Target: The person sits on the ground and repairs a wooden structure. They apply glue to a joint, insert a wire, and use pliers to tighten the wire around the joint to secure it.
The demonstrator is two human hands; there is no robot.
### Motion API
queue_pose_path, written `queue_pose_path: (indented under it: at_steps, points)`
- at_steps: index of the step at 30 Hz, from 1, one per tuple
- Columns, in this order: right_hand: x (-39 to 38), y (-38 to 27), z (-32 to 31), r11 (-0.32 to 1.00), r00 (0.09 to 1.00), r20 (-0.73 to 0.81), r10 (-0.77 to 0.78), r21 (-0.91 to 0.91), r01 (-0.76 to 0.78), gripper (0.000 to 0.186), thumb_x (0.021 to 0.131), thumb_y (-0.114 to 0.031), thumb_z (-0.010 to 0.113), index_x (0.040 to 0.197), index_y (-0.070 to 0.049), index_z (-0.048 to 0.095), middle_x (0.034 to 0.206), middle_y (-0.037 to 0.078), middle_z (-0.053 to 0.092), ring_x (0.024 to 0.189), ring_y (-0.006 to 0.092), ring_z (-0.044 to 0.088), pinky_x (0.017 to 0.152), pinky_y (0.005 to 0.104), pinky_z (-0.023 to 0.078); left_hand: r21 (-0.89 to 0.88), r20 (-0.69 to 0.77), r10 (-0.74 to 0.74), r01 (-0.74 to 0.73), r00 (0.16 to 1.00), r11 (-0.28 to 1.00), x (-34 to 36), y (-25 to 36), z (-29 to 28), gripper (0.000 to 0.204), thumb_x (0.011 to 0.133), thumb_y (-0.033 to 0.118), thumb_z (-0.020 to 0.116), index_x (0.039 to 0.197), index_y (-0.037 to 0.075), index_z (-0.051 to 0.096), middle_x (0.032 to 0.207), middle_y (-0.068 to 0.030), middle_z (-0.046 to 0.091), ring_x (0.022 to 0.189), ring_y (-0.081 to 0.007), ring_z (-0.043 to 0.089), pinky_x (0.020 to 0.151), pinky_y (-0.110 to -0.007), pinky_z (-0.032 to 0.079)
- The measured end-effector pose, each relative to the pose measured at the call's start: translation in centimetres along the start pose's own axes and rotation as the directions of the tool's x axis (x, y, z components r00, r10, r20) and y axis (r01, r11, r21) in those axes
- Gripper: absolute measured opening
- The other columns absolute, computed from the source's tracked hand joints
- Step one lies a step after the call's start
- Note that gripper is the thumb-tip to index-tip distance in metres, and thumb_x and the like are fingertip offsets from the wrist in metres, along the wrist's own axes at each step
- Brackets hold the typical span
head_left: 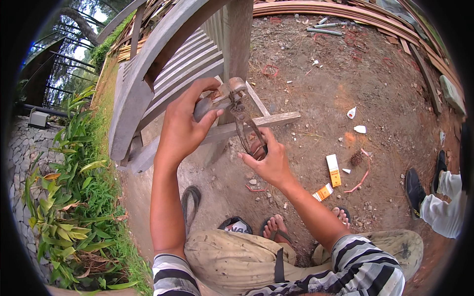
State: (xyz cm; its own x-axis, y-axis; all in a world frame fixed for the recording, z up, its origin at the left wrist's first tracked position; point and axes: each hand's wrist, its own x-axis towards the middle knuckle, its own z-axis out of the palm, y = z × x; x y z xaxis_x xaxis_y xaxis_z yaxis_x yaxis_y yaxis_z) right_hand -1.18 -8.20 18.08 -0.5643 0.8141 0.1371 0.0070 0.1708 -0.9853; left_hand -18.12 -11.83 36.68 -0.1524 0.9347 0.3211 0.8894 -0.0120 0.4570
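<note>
A weathered grey wooden slatted bench (239,44) lies tipped over in front of me, its curved rail arching up at the left. My left hand (178,123) is closed around a worn piece of wood at the bench, thumb and forefinger on either side. Brown, rusty-looking pincers (240,129) have their jaws up against the end of that wood. Lower down, my right hand (271,160) grips the pincers' handles, which stand apart. What exactly sits between the jaws is too small to make out.
Small white bottles (360,129) and orange-and-white boxes (333,170) lie on the dirt at right. Timber strips (335,12) are stacked at the back. Another person's shoe (414,190) shows at far right. Leafy plants (74,217) border the left side. A dark bag (236,224) rests near my foot.
</note>
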Motion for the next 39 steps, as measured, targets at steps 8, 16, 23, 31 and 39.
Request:
queue_pose_path:
  at_steps: [8,16,23,31,39]
  points:
    - [-0.5,-1.7,1.1,0.939,0.938,-0.216,-0.270,-0.276,0.207,0.065,0.082,-0.017,0.079,0.138,-0.002,0.050,0.077,0.009,0.064,0.065,0.0194,0.065,0.062,0.0335,0.052,0.097,-0.078,0.165,-0.158,0.983,0.983,-0.2,0.0,-0.2,0.039,0.080,0.001,0.082,0.118,0.005,0.074,0.124,-0.0144,0.074,0.118,-0.0308,0.070,0.101,-0.039,0.054]
    - [1.1,-1.0,-1.6,0.934,0.982,0.188,0.032,0.344,-0.097,0.035,0.099,-0.027,0.074,0.120,-0.001,0.062,0.077,0.001,0.063,0.061,0.0082,0.056,0.053,0.0251,0.043,0.091,-0.112,0.199,-0.189,0.974,0.978,-0.2,-0.9,0.2,0.040,0.079,0.003,0.081,0.118,0.008,0.073,0.123,-0.0121,0.073,0.115,-0.0357,0.068,0.097,-0.041,0.055]
    - [2.6,-2.4,-5.0,0.823,0.816,0.572,0.081,0.424,-0.379,0.028,0.103,-0.011,0.063,0.130,-0.003,0.059,0.085,0.005,0.072,0.082,0.0149,0.073,0.049,0.0228,0.051,0.056,-0.108,0.153,-0.147,0.982,0.987,-0.3,-0.4,0.0,0.039,0.083,0.001,0.078,0.121,0.006,0.070,0.134,-0.0101,0.071,0.122,-0.0307,0.068,0.101,-0.040,0.053]
    - [2.9,-4.9,-7.1,0.916,0.682,0.731,0.001,0.274,-0.294,0.046,0.104,-0.005,0.055,0.150,-0.002,0.049,0.141,0.016,0.064,0.114,0.0263,0.072,0.061,0.0269,0.062,0.024,-0.068,0.092,-0.090,0.993,0.996,-0.3,-0.3,0.0,0.040,0.085,-0.002,0.076,0.123,0.005,0.068,0.136,-0.0092,0.070,0.125,-0.0285,0.067,0.104,-0.039,0.052]
    - [3.9,-1.6,-14.6,0.928,0.745,0.661,-0.093,0.329,-0.176,0.048,0.101,-0.020,0.066,0.143,0.002,0.057,0.144,0.022,0.061,0.104,0.0230,0.073,0.062,0.0316,0.065,0.047,-0.100,0.133,-0.129,0.986,0.991,-0.2,-0.3,0.1,0.041,0.084,0.000,0.078,0.123,0.006,0.068,0.135,-0.0105,0.070,0.124,-0.0300,0.067,0.103,-0.040,0.053]
